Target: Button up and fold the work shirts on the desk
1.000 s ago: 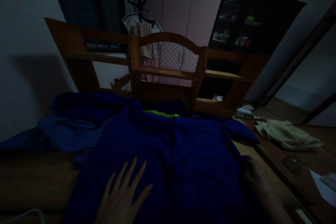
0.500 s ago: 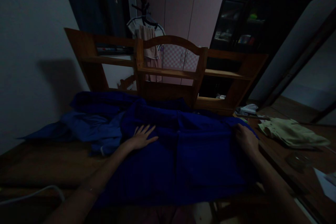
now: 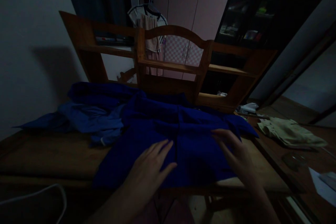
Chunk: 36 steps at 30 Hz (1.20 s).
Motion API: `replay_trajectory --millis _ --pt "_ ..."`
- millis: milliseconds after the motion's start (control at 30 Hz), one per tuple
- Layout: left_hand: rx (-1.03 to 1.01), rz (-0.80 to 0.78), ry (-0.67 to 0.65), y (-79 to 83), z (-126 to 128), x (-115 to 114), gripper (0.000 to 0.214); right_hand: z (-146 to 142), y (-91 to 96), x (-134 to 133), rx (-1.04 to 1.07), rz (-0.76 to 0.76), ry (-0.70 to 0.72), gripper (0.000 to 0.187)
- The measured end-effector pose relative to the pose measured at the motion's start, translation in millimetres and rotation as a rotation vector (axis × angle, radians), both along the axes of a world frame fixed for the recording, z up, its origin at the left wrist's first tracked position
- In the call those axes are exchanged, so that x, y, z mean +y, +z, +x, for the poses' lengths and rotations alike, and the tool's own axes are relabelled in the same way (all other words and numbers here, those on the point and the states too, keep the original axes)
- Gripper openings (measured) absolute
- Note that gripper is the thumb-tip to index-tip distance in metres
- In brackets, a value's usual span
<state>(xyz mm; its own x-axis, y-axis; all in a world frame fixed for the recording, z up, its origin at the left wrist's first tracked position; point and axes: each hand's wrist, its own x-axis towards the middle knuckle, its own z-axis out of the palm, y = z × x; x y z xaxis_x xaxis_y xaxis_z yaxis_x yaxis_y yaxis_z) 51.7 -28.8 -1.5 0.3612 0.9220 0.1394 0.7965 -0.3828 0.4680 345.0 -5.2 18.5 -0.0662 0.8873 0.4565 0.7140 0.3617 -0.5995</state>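
Observation:
A dark blue garment [image 3: 199, 147] lies spread across the wooden desk [image 3: 52, 150], with a seam down its middle and its lower edge near the desk's front. My left hand [image 3: 153, 164] is above the garment's lower left part, fingers stretched and thumb apart, holding nothing. Over the right part hovers my right hand [image 3: 233, 147], its fingers bent loosely forward and the thumb apart from them, also with nothing in it. Bunched at the left is a lighter blue cloth [image 3: 91, 119], touching the dark garment.
A wooden shelf unit [image 3: 173, 63] rises at the desk's back. On the right surface lie a folded pale green cloth [image 3: 291, 131], a round glass dish [image 3: 294, 161] and white paper [image 3: 322, 182]. A white cable [image 3: 39, 191] curves at lower left. Clothes [image 3: 151, 31] hang on a stand behind.
My right hand has let go of the garment's right side and moved inward. My left hand has come nearer and to the right. The garment's right edge has shifted inward, baring desk wood there.

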Motion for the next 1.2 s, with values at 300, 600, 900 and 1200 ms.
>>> replay_trajectory --millis 300,600,900,1200 --pt "-0.394 -0.140 0.157 -54.9 42 6 0.034 -74 -66.3 -35 0.095 -0.244 0.240 0.014" --pt "-0.406 -0.119 0.060 -55.2 42 14 0.014 -76 -76.2 -42 0.042 -0.208 0.249 0.019" --pt "-0.444 -0.206 0.091 -57.9 39 15 0.028 -70 -92.1 -43 0.268 -0.310 0.114 0.049" --pt "-0.261 -0.115 0.062 -56.1 53 11 0.017 -44 -72.5 -30 0.712 -0.541 0.089 0.070"
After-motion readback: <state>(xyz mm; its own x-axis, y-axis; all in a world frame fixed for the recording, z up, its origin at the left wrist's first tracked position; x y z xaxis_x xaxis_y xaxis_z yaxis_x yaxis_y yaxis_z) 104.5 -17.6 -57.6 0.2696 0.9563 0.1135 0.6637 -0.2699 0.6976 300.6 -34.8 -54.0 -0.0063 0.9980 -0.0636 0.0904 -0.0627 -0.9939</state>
